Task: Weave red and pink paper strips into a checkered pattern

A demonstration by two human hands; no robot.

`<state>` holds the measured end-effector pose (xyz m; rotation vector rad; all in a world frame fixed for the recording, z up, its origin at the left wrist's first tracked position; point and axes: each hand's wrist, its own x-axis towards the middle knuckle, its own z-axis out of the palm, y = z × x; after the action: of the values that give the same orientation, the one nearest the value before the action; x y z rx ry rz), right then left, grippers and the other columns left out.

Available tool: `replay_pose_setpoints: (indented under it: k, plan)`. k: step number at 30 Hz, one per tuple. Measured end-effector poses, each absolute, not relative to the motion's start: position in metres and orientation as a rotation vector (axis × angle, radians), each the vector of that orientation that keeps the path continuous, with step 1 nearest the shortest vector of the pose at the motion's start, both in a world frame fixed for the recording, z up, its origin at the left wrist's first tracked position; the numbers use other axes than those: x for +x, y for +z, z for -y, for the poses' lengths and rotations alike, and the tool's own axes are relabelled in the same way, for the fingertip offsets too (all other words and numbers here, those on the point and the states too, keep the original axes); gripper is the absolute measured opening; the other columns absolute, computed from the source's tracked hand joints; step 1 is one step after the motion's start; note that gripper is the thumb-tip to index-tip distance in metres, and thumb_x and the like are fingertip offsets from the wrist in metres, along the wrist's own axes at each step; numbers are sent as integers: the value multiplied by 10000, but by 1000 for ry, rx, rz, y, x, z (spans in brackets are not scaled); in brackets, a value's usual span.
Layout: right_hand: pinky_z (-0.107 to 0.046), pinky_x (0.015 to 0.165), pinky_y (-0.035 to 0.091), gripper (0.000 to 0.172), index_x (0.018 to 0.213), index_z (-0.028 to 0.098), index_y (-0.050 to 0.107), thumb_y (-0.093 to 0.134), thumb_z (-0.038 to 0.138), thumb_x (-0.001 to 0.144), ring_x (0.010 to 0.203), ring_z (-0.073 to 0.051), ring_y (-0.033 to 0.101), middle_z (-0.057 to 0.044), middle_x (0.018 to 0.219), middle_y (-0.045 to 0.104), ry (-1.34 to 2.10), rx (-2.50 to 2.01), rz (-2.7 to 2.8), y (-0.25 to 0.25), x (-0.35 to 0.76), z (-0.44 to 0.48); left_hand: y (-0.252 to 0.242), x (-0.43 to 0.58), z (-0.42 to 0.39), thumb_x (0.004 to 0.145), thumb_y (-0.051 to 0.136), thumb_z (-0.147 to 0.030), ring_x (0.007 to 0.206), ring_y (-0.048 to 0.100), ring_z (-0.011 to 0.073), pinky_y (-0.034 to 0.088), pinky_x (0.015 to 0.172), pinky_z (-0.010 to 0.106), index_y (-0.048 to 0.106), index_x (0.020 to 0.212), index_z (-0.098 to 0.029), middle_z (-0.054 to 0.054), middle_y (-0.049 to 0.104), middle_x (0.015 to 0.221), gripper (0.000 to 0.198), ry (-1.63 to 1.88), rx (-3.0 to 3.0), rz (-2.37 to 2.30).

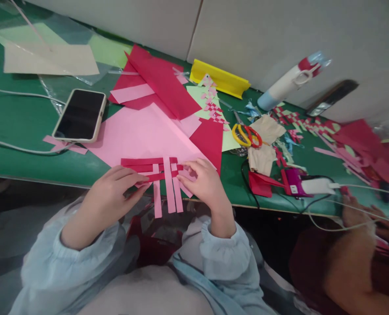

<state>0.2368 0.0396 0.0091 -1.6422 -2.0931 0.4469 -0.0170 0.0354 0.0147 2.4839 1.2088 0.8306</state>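
Note:
Red paper strips (pixel 138 162) lie crosswise with pink paper strips (pixel 169 192), woven together at the table's front edge. The pink strips hang down past the edge, side by side. My left hand (pixel 115 192) pinches the left part of the lowest red strip between thumb and fingers. At the right ends of the red strips, my right hand (pixel 201 177) holds the weave with thumb and index finger. Beneath the weave lies a large pink paper sheet (pixel 132 131). My fingers hide parts of the strip ends.
A phone (pixel 80 114) with a cable lies left on the green table (pixel 23 159). Red paper (pixel 168 87), scissors (pixel 247 134), a yellow holder (pixel 219 79), woven paper fish (pixel 214 109) and a bottle (pixel 289 83) stand or lie beyond. A co-worker's arm (pixel 352 253) is at right.

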Motion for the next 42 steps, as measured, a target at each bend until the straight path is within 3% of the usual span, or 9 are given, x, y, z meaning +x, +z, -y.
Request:
replay_pose_setpoints:
  k: [11,21,28,36,42]
  plan:
    - [-363,825,488,286,1076,171,726,698,322,834,879,-228,612,-67,856,675,402,-1665,2110,5,231,-39,7,-7,-37,872,599,-176,781,610,223,521,775,388,694,821,-159,56,728,816,109,704,2709,-1161]
    - [-373,811,484,316,1111,174,703,675,359,855,893,-243,607,-79,876,674,416,-1645,2159,5,225,-38,3,-9,-37,876,615,-198,796,621,221,531,760,392,703,868,-169,41,740,855,93,712,2753,-1146]
    - [-345,784,466,174,888,180,690,623,340,893,880,-228,614,-59,856,680,428,-1774,2144,15,224,-26,7,-4,-33,905,583,-209,808,610,216,542,754,381,701,890,-154,56,718,854,131,733,2761,-1034]
    - [-355,828,483,269,1077,163,673,567,359,926,929,-236,616,-84,951,675,388,-1739,2202,12,221,-23,7,-2,-17,835,504,-25,969,575,253,514,870,419,661,1027,-138,89,673,991,272,607,2761,-953]
    - [-359,837,480,252,1062,166,677,557,344,929,938,-235,618,-84,952,686,394,-1730,2217,13,219,-23,-3,0,-9,856,529,-79,943,541,257,508,828,417,641,1033,-154,91,634,979,223,496,2808,-960]
